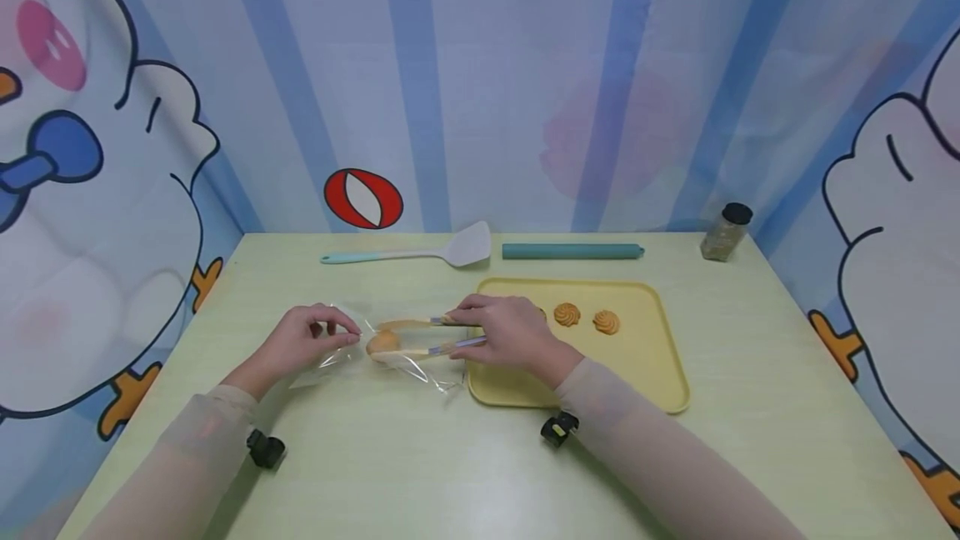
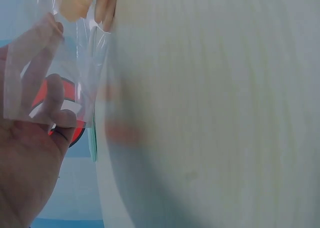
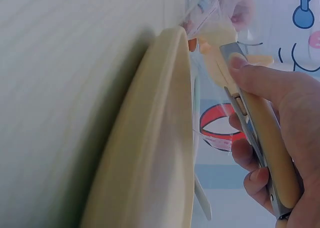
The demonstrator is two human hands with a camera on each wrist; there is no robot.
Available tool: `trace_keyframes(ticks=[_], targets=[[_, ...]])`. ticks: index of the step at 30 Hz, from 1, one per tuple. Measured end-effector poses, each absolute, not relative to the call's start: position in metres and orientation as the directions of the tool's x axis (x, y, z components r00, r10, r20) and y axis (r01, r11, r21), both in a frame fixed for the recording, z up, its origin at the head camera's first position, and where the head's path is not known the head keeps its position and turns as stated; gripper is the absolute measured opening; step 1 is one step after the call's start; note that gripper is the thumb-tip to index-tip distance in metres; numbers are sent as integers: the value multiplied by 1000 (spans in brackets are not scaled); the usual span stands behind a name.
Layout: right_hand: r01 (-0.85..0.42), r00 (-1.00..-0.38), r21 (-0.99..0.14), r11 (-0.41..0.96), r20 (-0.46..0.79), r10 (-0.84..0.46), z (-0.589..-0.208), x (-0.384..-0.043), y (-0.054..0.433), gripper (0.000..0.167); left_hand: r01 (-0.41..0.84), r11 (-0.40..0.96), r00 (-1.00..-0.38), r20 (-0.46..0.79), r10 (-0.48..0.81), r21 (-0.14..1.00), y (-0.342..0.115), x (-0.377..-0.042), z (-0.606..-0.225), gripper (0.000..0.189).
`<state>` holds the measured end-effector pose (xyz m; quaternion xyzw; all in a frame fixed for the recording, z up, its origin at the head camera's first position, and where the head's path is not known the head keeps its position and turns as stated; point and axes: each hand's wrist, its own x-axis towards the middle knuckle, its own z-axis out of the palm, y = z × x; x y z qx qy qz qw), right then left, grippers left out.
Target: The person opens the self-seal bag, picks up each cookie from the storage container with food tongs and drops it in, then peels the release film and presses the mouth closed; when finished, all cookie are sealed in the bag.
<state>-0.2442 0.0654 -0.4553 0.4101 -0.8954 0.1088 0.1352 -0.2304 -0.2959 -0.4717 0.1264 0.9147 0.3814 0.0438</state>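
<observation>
Left hand, fingers bent, pinches a clear, crinkled plastic bag. Right hand curls round steel-and-tan tongs, tips astride a round golden-brown pastry inside the film. Rightward: shallow yellow rounded-corner tray, ridged swirl cookies. Behind: smooth teal rod.

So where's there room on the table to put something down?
Bare table lies right of the yellow tray, in front of the jar, and between the left sleeve and right sleeve. It's crowded between the left hand and right hand, where a clear bag, pastry and tongs are. A spatula and teal rod lie behind.
</observation>
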Motion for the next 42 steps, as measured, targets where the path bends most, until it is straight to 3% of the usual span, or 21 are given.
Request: trace_keyframes(ticks=[17,42], targets=[[-742,-664,-153,653,295,-687,-453,-239,58,52,209,658,-962,30,273,723,-298,-230,-474,6],[-654,-741,-172,737,344,-577,-448,-217,145,55,190,678,-968,20,250,710,-299,-228,-475,8]])
